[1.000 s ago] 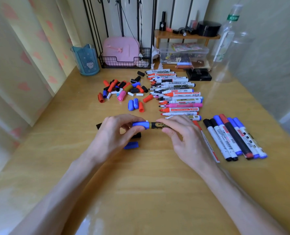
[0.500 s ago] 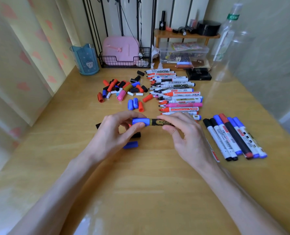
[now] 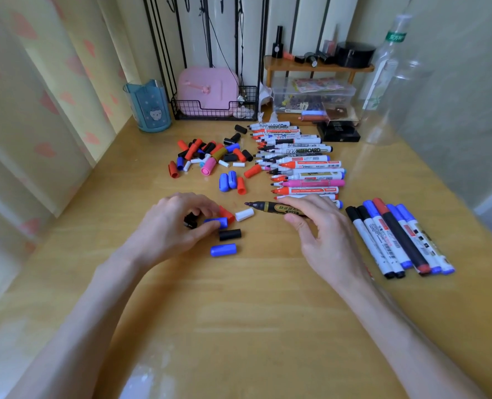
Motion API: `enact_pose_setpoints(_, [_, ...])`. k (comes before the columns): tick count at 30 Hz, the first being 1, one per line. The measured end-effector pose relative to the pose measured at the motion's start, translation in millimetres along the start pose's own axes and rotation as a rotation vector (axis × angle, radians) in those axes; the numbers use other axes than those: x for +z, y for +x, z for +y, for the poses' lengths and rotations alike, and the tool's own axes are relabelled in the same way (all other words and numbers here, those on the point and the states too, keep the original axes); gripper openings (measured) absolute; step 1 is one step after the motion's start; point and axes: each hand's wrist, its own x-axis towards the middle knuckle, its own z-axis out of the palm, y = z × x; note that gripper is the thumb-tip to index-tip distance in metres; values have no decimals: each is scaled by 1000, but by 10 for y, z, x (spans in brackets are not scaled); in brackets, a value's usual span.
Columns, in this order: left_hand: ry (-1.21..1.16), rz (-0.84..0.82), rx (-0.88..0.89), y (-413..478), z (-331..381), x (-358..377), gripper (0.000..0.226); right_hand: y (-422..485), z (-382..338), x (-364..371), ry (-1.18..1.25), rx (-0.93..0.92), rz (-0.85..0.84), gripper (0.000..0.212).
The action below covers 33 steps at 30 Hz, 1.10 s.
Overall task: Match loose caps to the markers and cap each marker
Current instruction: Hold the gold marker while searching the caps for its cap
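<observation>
My right hand (image 3: 319,234) grips a black and gold marker (image 3: 270,208) whose bare tip points left. My left hand (image 3: 172,226) pinches a blue cap (image 3: 218,222) low over the table, apart from the marker. Around that hand lie a red cap (image 3: 226,213), a white cap (image 3: 244,214), a black cap (image 3: 230,234) and another blue cap (image 3: 223,250). A pile of loose caps (image 3: 210,156) sits farther back. A row of uncapped markers (image 3: 305,165) lies right of the pile. Several capped markers (image 3: 394,237) lie at the right.
A blue cup (image 3: 148,106), a wire basket (image 3: 247,95) with a pink case, a clear box (image 3: 311,96) under a small wooden shelf (image 3: 319,67) and a plastic bottle (image 3: 383,73) line the back of the wooden table (image 3: 239,312). A curtain hangs at the left.
The blue cap has come off the black and gold marker. My left hand carried it left and down to the table, and my right hand still holds the marker, now with its tip bare.
</observation>
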Motion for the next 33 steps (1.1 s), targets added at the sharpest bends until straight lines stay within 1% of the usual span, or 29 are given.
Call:
enact_pose_setpoints(1, [-42, 44, -17, 18, 5, 21, 15, 5, 7, 2, 0, 5, 0, 31])
enact_pose_setpoints(3, [-78, 189, -66, 91, 27, 78, 10, 19, 16, 12, 4, 9, 6, 32])
enact_pose_setpoints(4, [-45, 254, -87, 158, 28, 118, 10, 27, 21, 17, 2, 12, 9, 32])
enact_pose_setpoints(6, [37, 314, -118, 335, 16, 198, 16, 39, 32, 38, -9, 18, 11, 32])
enact_pose_setpoints(8, [93, 284, -124, 538, 4, 253, 30, 39, 46, 59, -21, 30, 4, 32])
enact_pose_setpoints(10, [145, 191, -122, 727, 8, 288, 44, 34, 59, 65, -29, 47, -7, 33])
enact_pose_setpoints(11, [175, 148, -130, 801, 17, 299, 47, 35, 65, 63, -29, 53, -9, 33])
enact_pose_setpoints(13, [226, 99, -151, 896, 27, 325, 48, 39, 77, 55, -30, 57, -2, 33])
enact_pose_setpoints(15, [242, 85, -165, 925, 24, 356, 46, 47, 86, 52, -33, 54, 11, 33])
enact_pose_setpoints(21, [63, 136, -206, 848, -27, 352, 42, 51, 63, 72, -28, 51, -5, 32])
enact_pose_setpoints(24, [-106, 174, -205, 643, -19, 259, 36, 55, 58, 66, -21, 44, 5, 32])
enact_pose_setpoints(26, [-206, 150, -165, 458, 5, 199, 27, 52, 46, 68, -19, 39, 10, 31])
enact_pose_setpoints(28, [-306, 82, -114, 264, 56, 158, 18, 47, 24, 69, -12, 37, 14, 31])
enact_pose_setpoints(30, [-379, 25, -90, 100, 97, 140, 19, 40, -2, 66, -1, 23, 11, 31])
enact_pose_setpoints(33, [-377, 21, -69, -16, 76, 160, 22, 29, -16, 64, 3, -5, -11, 32])
